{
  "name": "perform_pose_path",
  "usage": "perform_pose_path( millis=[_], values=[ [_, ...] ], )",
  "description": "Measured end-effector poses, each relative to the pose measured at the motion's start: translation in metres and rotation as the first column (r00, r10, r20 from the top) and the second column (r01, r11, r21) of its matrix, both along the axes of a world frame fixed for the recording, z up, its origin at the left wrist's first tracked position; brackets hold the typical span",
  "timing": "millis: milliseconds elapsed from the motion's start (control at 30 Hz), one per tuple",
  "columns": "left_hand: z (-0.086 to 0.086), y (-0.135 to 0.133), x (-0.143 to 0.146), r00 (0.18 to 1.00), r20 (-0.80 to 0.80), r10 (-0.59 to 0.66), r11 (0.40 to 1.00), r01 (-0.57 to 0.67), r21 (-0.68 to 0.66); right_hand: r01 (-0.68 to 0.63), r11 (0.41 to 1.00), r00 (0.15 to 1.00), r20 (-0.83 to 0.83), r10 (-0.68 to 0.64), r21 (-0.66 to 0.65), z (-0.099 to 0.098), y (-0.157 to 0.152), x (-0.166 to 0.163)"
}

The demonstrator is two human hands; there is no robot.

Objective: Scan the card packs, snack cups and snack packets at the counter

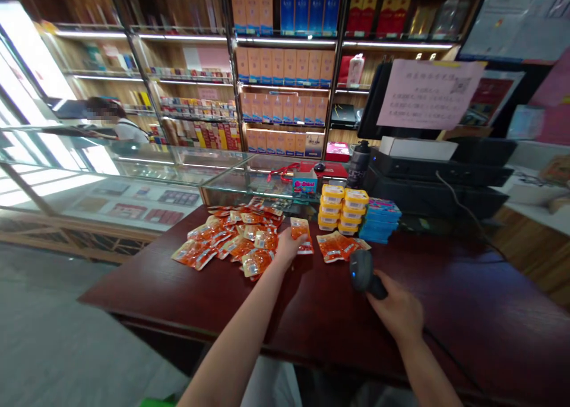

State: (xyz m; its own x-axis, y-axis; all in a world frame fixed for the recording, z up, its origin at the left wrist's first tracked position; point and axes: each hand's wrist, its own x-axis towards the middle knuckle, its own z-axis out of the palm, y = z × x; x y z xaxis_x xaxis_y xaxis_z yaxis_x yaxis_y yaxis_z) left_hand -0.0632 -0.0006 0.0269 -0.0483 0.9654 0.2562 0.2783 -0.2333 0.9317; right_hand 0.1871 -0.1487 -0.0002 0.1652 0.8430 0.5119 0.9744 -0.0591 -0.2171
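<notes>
My left hand (288,249) is closed on an orange snack packet (300,227), held over the dark wooden counter. A spread-out heap of similar orange packets (240,240) lies to its left. In my right hand (398,306) is a black barcode scanner (361,269) with a small blue light, its head tilted toward the left. A few more orange packets (339,246) lie flat just beyond the scanner, between both hands and the yellow tubs.
Stacked yellow tubs (328,207) and a pile of blue packs (380,221) stand behind. A black bottle (358,163) is beside the black till equipment (440,175). A glass display case (173,169) runs left, where a person (131,132) is. The scanner's cable (449,356) trails right.
</notes>
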Motion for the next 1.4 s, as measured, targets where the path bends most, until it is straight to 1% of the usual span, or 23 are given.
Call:
perform_pose_path(
  millis=[33,67,133,200,267,300,400,500,567,600,700,800,900,967,1033,1100,1167,1200,1267,1300,1333,1367,1400],
  values=[
    [-0.011,0.001,0.009,0.991,0.117,-0.071,0.997,0.072,-0.008,-0.009,1.0,1.0,-0.015,0.009,-0.005,0.001,0.0,0.0],
    [-0.021,0.002,0.016,0.979,0.183,-0.09,0.996,0.089,0.012,-0.022,1.0,0.999,-0.038,0.022,-0.009,0.001,0.001,0.0],
    [-0.036,0.003,0.024,0.968,0.228,-0.104,0.994,0.092,0.064,-0.06,0.998,0.993,-0.101,0.058,-0.023,0.003,0.003,0.001],
    [-0.042,0.003,0.027,0.968,0.229,-0.104,0.992,0.083,0.1,-0.089,0.994,0.977,-0.198,0.076,-0.057,0.008,0.007,0.0],
    [-0.041,0.002,0.027,0.971,0.219,-0.096,0.991,0.073,0.109,-0.134,0.988,0.93,-0.355,0.097,-0.081,0.016,0.011,-0.004],
    [-0.04,0.002,0.027,0.976,0.202,-0.084,0.992,0.062,0.111,-0.186,0.98,0.88,-0.455,0.134,-0.071,0.02,0.012,-0.009],
    [-0.035,0.0,0.026,0.99,0.129,-0.054,0.991,0.038,0.125,-0.36,0.931,0.624,-0.725,0.291,0.064,0.037,0.014,-0.026],
    [-0.035,-0.001,0.025,0.995,0.078,-0.055,0.989,0.043,0.139,-0.479,0.877,0.414,-0.876,0.247,0.021,0.052,0.009,-0.044],
    [-0.038,0.0,0.025,0.996,0.062,-0.062,0.987,0.052,0.151,-0.509,0.861,0.33,-0.92,0.214,0.017,0.059,0.004,-0.052],
    [-0.04,0.001,0.025,0.996,0.058,-0.064,0.986,0.054,0.157,-0.511,0.859,0.306,-0.931,0.199,0.016,0.061,0.001,-0.054],
    [-0.045,0.004,0.024,0.996,0.049,-0.069,0.984,0.059,0.169,-0.505,0.863,0.285,-0.947,0.151,-0.014,0.066,-0.005,-0.056],
    [-0.048,0.005,0.024,0.996,0.034,-0.081,0.981,0.074,0.177,-0.505,0.862,0.289,-0.949,0.128,-0.038,0.066,-0.008,-0.056],
    [-0.046,0.004,0.024,0.999,0.006,-0.054,0.983,0.052,0.178,-0.506,0.861,0.301,-0.946,0.122,-0.05,0.063,-0.008,-0.055],
    [-0.044,0.002,0.024,0.999,0.006,-0.034,0.985,0.033,0.169,-0.509,0.86,0.331,-0.933,0.144,-0.048,0.06,-0.007,-0.053],
    [-0.042,0.001,0.025,0.999,0.021,-0.034,0.986,0.03,0.162,-0.485,0.874,0.426,-0.881,0.206,-0.03,0.057,-0.004,-0.048],
    [-0.042,0.001,0.026,0.995,0.071,-0.064,0.987,0.053,0.151,-0.395,0.918,0.611,-0.755,0.239,-0.03,0.053,-0.001,-0.04],
    [-0.042,0.0,0.027,0.979,0.163,-0.126,0.986,0.105,0.132,-0.236,0.969,0.819,-0.552,0.157,-0.074,0.049,0.002,-0.03],
    [-0.042,0.0,0.028,0.965,0.204,-0.162,0.982,0.139,0.126,-0.154,0.982,0.893,-0.44,0.092,-0.106,0.045,0.003,-0.025],
    [-0.04,-0.002,0.028,0.956,0.203,-0.211,0.974,0.187,0.13,-0.031,0.988,0.971,-0.241,-0.006,-0.15,0.036,0.005,-0.016],
    [-0.038,-0.003,0.029,0.97,0.139,-0.2,0.974,0.181,0.137,0.0,0.989,0.987,-0.162,-0.024,-0.149,0.031,0.006,-0.012],
    [-0.036,-0.004,0.029,0.987,0.036,-0.154,0.978,0.147,0.146,0.01,0.991,0.995,-0.099,-0.024,-0.135,0.026,0.007,-0.009],
    [-0.034,-0.005,0.029,0.993,-0.091,-0.073,0.984,0.086,0.158,0.008,0.994,0.999,-0.051,-0.014,-0.113,0.02,0.007,-0.007],
    [-0.033,-0.007,0.029,0.975,-0.222,0.032,0.985,0.007,0.174,0.0,0.996,1.0,-0.018,-0.001,-0.087,0.015,0.008,-0.005]
  ],
)
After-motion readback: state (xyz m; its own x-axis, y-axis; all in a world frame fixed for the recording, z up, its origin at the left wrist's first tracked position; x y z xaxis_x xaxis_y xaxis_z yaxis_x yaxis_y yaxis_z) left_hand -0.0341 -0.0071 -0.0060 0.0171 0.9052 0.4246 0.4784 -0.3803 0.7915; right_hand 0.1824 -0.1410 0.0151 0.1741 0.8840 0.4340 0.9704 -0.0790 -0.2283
